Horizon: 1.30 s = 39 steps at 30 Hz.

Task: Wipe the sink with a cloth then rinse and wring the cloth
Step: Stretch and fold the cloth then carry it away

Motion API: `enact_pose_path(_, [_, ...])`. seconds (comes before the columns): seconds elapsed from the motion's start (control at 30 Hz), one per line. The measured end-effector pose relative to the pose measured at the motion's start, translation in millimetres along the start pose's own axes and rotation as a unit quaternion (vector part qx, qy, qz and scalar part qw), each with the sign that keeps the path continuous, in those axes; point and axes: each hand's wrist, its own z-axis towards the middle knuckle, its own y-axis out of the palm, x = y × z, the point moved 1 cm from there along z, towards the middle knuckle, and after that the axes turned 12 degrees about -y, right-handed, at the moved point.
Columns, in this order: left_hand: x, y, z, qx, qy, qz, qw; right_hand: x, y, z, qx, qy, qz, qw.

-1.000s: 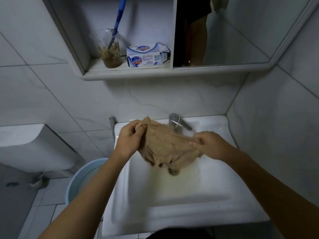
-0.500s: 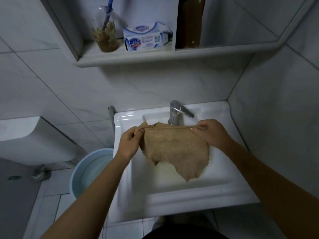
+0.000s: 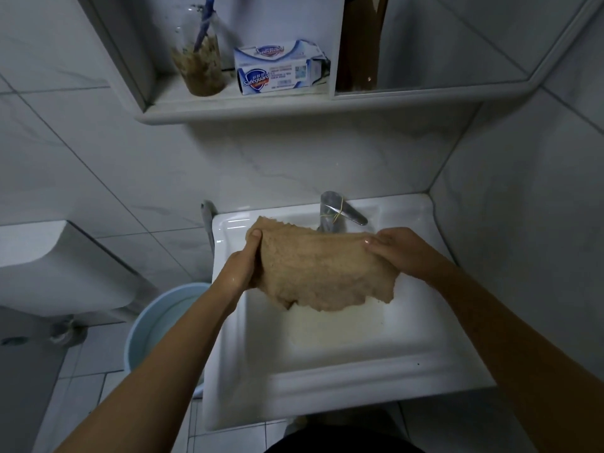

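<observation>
A tan, rough-textured cloth (image 3: 322,273) hangs spread out over the basin of the white sink (image 3: 359,380). My left hand (image 3: 243,263) pinches its left upper edge and my right hand (image 3: 397,251) grips its right upper edge, so the top edge runs roughly level between them. The lower edge of the cloth hangs loose above the basin floor, which looks yellowish under it. Behind the cloth stands the chrome tap (image 3: 335,212) with a rubber band round it; I see no water running. The drain is hidden by the cloth.
A light blue bucket (image 3: 163,325) holding water stands on the floor left of the sink, beside a white toilet cistern (image 3: 58,266). Above, a wall shelf (image 3: 294,107) carries a dirty jar with a blue-handled brush (image 3: 201,65) and a soap box (image 3: 277,68). Tiled wall close on the right.
The cloth went from bunched between my hands to stretched out flat, then sagged with my right hand turning lower. The camera tilted down and nearer the sink.
</observation>
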Motion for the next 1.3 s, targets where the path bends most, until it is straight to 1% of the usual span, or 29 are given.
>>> enact_pose_path(0.07, [-2, 4, 1, -0.031, -0.036, -0.028, 0.998, 2, 2, 1, 0.002, 0.028, 0.024, 0.999])
enact_pose_path(0.13, [-12, 5, 4, -0.046, -0.078, -0.012, 0.996, 12, 9, -1, -0.013, 0.067, 0.013, 0.998])
enact_pose_path(0.23, [-32, 4, 9, -0.080, -0.117, 0.001, 0.990, 32, 18, -13, -0.044, 0.114, 0.043, 0.992])
enact_pose_path(0.27, [-38, 4, 10, -0.075, -0.128, 0.006, 0.989, 40, 21, -17, -0.055, 0.118, 0.035, 0.991])
enact_pose_path(0.33, [-54, 6, 11, -0.029, -0.134, 0.042, 0.990, 56, 30, -26, -0.065, 0.110, 0.016, 0.992])
enact_pose_path(0.4, [-72, 10, 11, 0.014, -0.104, 0.083, 0.991, 67, 42, -36, -0.062, 0.096, 0.004, 0.993])
enact_pose_path(0.5, [-92, 18, 5, -0.001, -0.054, 0.066, 0.996, 81, 54, -48, -0.053, 0.075, -0.017, 0.996])
enact_pose_path(0.57, [-99, 21, 4, -0.009, -0.048, 0.049, 0.998, 90, 58, -53, -0.043, 0.078, -0.013, 0.996])
enact_pose_path(0.63, [-104, 28, 5, -0.027, -0.068, 0.030, 0.997, 100, 60, -54, -0.047, 0.093, -0.005, 0.995])
enact_pose_path(0.7, [-111, 36, 6, -0.045, -0.108, 0.021, 0.993, 110, 62, -54, -0.080, 0.111, 0.003, 0.991])
enact_pose_path(0.8, [-128, 45, 7, -0.057, -0.155, 0.074, 0.984, 126, 65, -52, -0.142, 0.114, -0.035, 0.983])
enact_pose_path(0.87, [-141, 47, 6, -0.051, -0.156, 0.129, 0.978, 136, 69, -48, -0.168, 0.104, -0.092, 0.976])
enact_pose_path(0.93, [-154, 50, 5, -0.008, -0.134, 0.200, 0.970, 147, 78, -48, -0.198, 0.093, -0.147, 0.965])
enact_pose_path(0.97, [-161, 53, 3, 0.019, -0.114, 0.251, 0.961, 152, 85, -49, -0.220, 0.082, -0.175, 0.956])
enact_pose_path(1.0, [-167, 55, 1, 0.042, -0.090, 0.313, 0.945, 157, 93, -52, -0.245, 0.067, -0.207, 0.945])
enact_pose_path(1.07, [-179, 59, -4, 0.082, -0.034, 0.436, 0.896, 164, 106, -58, -0.268, 0.038, -0.264, 0.926])
enact_pose_path(1.13, [-188, 59, -10, 0.117, 0.038, 0.516, 0.848, 169, 111, -63, -0.236, 0.010, -0.285, 0.929])
enact_pose_path(1.17, [-190, 58, -13, 0.127, 0.079, 0.535, 0.832, 171, 111, -65, -0.206, -0.017, -0.290, 0.935])
enact_pose_path(1.23, [-194, 56, -20, 0.106, 0.161, 0.541, 0.819, 173, 110, -70, -0.162, -0.090, -0.284, 0.941])
enact_pose_path(1.3, [-197, 54, -28, 0.042, 0.212, 0.526, 0.822, 173, 107, -76, -0.171, -0.146, -0.242, 0.944])
